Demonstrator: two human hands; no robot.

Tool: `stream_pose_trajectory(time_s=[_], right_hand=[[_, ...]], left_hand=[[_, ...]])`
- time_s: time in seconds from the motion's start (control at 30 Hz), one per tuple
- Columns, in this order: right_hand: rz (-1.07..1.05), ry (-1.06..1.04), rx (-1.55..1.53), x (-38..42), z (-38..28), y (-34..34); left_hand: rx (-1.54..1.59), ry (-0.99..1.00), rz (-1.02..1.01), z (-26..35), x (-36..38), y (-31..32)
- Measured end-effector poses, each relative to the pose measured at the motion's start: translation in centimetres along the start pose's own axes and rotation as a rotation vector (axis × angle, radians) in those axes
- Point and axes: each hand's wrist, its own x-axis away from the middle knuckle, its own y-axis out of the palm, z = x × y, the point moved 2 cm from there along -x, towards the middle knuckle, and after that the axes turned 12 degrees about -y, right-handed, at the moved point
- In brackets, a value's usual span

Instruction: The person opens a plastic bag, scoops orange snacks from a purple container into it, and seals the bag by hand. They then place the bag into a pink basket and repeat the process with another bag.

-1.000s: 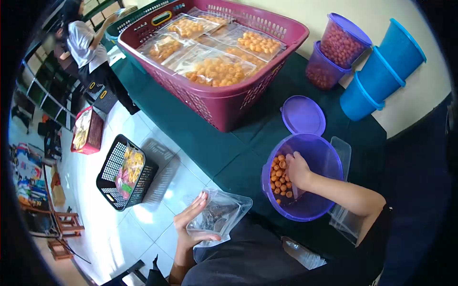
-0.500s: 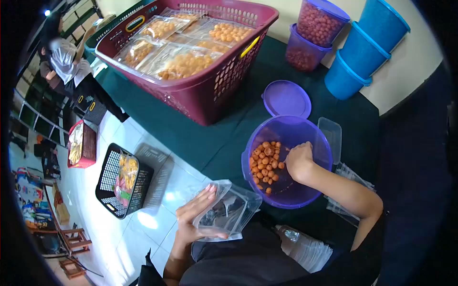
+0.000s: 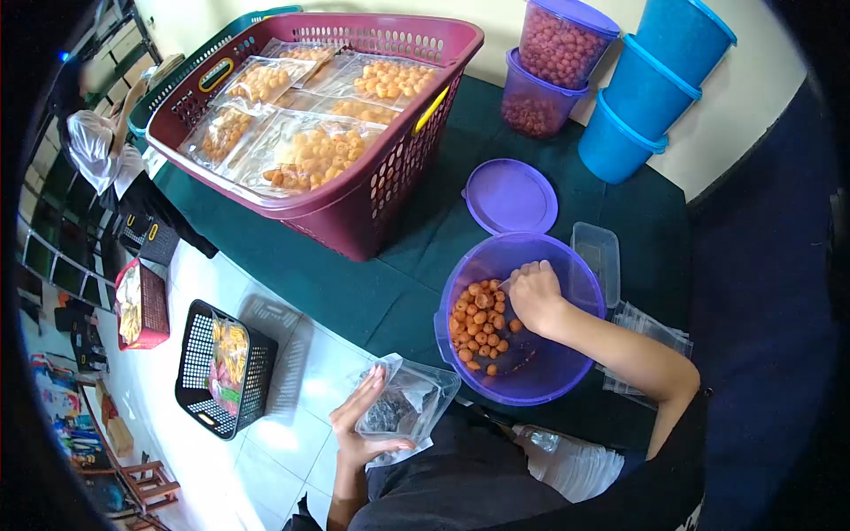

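The right hand (image 3: 534, 295) is down inside the purple tub (image 3: 580, 274), which stands on the table (image 3: 354, 283) near its front edge. The fingers (image 3: 522, 273) are curled inward and bunched over the orange balls (image 3: 476, 320), touching the top of the heap; whether any balls are caught inside the curl cannot be told. The balls lie heaped against the tub's left wall.

The left hand (image 3: 361, 427) is off the table, below its front edge and above the lap. It holds a clear bag (image 3: 407, 403): the thumb presses across the bag's lower edge while the other fingers (image 3: 367, 391) stretch out straight and nearly flat along its left side, so the grasp is loose, with the bag's mouth facing up toward the tub.

A purple lid (image 3: 511, 196) lies flat on the table just behind the tub, and a clear box (image 3: 596, 257) sits at the tub's right side, touching or nearly so. A maroon basket (image 3: 354, 203) full of packed bags takes up the table's left part. Two purple jars (image 3: 549, 71) and blue tubs (image 3: 646, 88) stand at the back edge by the wall. A stack of flat bags (image 3: 651, 332) lies at the right, partly under the forearm. A black basket (image 3: 221, 372) stands on the floor.
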Motion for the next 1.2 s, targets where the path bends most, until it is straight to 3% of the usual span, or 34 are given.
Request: stream_pose_trajectory(time_s=[0.2,0.27,0.47,0.53,0.9,1.0,1.2], right_hand=[[-0.116,-0.153,-0.425,0.1,0.1,-1.5],[-0.346,-0.212,-0.572,0.0,-0.3,-2.1],[-0.471,-0.29,-0.522,-2.7,-1.7,1.8],[-0.659,-0.392,-0.618,-4.1,-2.4,4.4],[-0.558,-0.499,-0.706,-3.5,0.1,1.5],[-0.534,-0.5,-0.778,-2.6,1.1,0.5],[-0.486,-0.528,-0.857,0.9,3.9,-2.4]], left_hand=[[0.116,-0.062,0.098,-0.6,0.0,-0.3],[0.079,-0.056,0.091,-0.8,0.0,-0.4],[0.06,-0.127,0.145,-1.8,0.6,-0.7],[0.045,-0.119,0.148,-1.6,0.5,-0.7],[0.137,-0.07,0.184,-0.4,-0.2,-0.4],[0.073,-0.111,0.118,-0.2,-0.5,-0.4],[0.135,0.01,-0.009,3.0,-3.4,-0.1]])
